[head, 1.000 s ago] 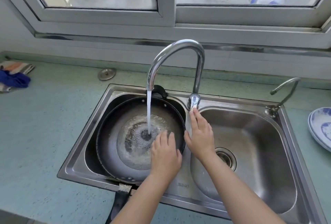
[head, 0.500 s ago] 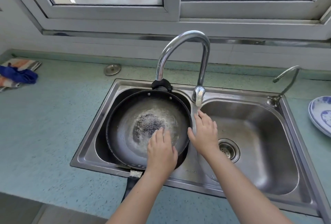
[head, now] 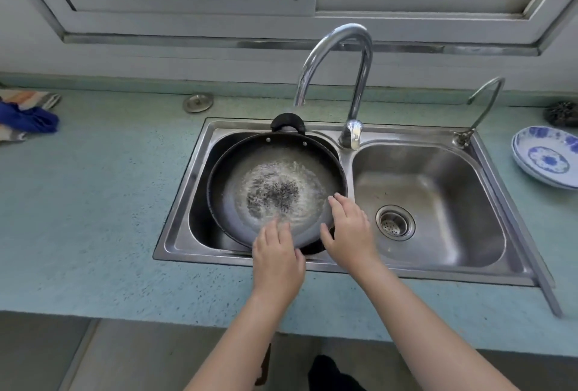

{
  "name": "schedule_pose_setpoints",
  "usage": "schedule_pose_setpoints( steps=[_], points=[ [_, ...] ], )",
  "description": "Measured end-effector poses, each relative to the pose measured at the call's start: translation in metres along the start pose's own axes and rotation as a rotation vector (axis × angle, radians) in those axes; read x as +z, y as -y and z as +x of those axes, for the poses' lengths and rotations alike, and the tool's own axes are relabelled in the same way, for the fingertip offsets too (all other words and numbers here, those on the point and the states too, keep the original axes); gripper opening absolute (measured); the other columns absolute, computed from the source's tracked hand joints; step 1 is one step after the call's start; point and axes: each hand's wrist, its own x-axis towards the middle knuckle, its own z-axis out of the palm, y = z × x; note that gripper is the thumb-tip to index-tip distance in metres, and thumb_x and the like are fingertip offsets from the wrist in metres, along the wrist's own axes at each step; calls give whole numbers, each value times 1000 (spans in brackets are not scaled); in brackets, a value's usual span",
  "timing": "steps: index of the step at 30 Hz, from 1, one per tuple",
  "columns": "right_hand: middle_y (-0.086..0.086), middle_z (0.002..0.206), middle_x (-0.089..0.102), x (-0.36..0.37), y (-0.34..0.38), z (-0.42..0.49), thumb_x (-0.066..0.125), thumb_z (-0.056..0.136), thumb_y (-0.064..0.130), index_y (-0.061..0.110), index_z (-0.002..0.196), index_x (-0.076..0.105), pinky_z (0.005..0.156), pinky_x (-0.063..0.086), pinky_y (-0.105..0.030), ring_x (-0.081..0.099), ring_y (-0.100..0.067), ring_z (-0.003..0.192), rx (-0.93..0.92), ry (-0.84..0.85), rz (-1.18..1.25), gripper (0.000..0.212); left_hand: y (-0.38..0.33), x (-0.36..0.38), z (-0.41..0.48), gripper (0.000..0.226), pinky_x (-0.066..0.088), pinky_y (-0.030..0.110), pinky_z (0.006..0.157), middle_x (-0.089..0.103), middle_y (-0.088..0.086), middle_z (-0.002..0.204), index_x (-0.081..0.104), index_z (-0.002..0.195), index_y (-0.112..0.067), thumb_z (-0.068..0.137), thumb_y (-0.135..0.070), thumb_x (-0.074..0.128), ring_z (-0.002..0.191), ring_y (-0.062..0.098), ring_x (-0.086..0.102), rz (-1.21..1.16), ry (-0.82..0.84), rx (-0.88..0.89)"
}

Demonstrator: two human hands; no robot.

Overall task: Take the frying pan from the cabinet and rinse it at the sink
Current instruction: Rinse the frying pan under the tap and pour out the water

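The black frying pan (head: 228,203) lies in the left basin of the steel sink (head: 184,193), with foamy water pooled in its middle. Its small loop handle (head: 287,123) points toward the wall; the long handle is hidden under my left arm. My left hand (head: 276,260) lies palm down on the pan's near rim, fingers spread flat on the inner wall. My right hand (head: 348,231) is at the pan's right near rim, thumb over the inside and fingers along the outside. No water runs from the tap (head: 337,43).
The right basin (head: 438,190) holds only its drain strainer (head: 394,222). A small side tap (head: 483,99) stands at the sink's far right corner. Blue-and-white plates (head: 547,160) sit on the right counter, a blue cloth (head: 28,120) far left, a metal plug (head: 198,102) behind the sink.
The tap's stream has stopped. My right hand left the tap lever and came back to the pan's rim. My left hand slid toward the near rim.
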Motion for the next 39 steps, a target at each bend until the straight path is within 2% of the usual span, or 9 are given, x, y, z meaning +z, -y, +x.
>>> schedule_pose_setpoints(
  steps=[6, 9, 12, 19, 27, 30, 33, 36, 39],
  points=[
    [-16, 139, 48, 11, 34, -41, 58, 83, 19, 0, 133, 47, 107, 34, -43, 43, -32, 130, 35, 46, 17, 54, 27, -10, -30, 56, 38, 49, 105, 48, 25, 135, 46, 131, 3, 81, -16, 63, 128, 39, 44, -97, 21, -57],
    [-16, 136, 51, 18, 46, -60, 58, 82, 18, -1, 131, 48, 103, 38, -43, 48, -32, 126, 25, 52, 18, 54, 37, -16, -47, 60, 29, 44, 112, 37, 19, 145, 35, 138, -1, 86, -24, 56, 136, 33, 32, -177, 104, -86],
    [-12, 138, 47, 23, 57, -76, 55, 85, 19, 2, 136, 42, 106, 34, -37, 43, -28, 129, 39, 103, 32, 55, 44, -19, -65, 65, 31, 39, 111, 33, 15, 146, 29, 141, -4, 87, -30, 54, 135, 29, 32, -236, 172, -104],
    [-7, 135, 47, 38, 75, -106, 48, 90, 26, 10, 138, 38, 102, 36, -35, 42, -24, 126, 125, 228, 11, 52, 48, -21, -92, 59, 40, 35, 92, 41, 12, 131, 30, 135, -6, 87, -29, 55, 118, 29, 46, -476, 370, -266],
    [-8, 125, 53, 42, 80, -113, 45, 93, 26, 8, 129, 48, 98, 39, -35, 46, -24, 119, 213, 341, 129, 40, 46, -15, -105, 59, 50, 38, 80, 58, 10, 115, 31, 135, -14, 84, -23, 59, 100, 31, 59, -705, 370, -388],
    [-9, 120, 57, 41, 85, -108, 46, 94, 27, 8, 124, 52, 90, 39, -31, 52, -23, 110, 243, 391, 206, 36, 45, -15, -106, 56, 49, 35, 71, 62, 3, 97, 35, 132, -25, 82, -24, 60, 90, 29, 62, -819, 372, -474],
    [-10, 109, 63, 42, 90, -104, 48, 92, 28, 8, 113, 57, 79, 40, -31, 56, -25, 101, 294, 404, 275, 30, 45, -12, -106, 48, 54, 41, 71, 66, 1, 94, 43, 124, -33, 80, -27, 60, 84, 28, 65, -892, 362, -525],
    [-9, 110, 65, 43, 92, -100, 50, 92, 28, 8, 112, 58, 73, 36, -25, 57, -22, 97, 363, 427, 346, 30, 44, -13, -103, 34, 56, 35, 50, 65, 2, 86, 50, 111, -36, 81, -21, 59, 65, 26, 63, -989, 349, -554],
    [-8, 113, 65, 46, 93, -97, 52, 92, 29, 8, 115, 58, 74, 34, -22, 52, -14, 89, 414, 444, 409, 32, 43, -15, -102, 40, 42, 20, 34, 63, 3, 80, 51, 108, -40, 81, -11, 58, 51, 19, 55, -1112, 356, -585]
  ],
)
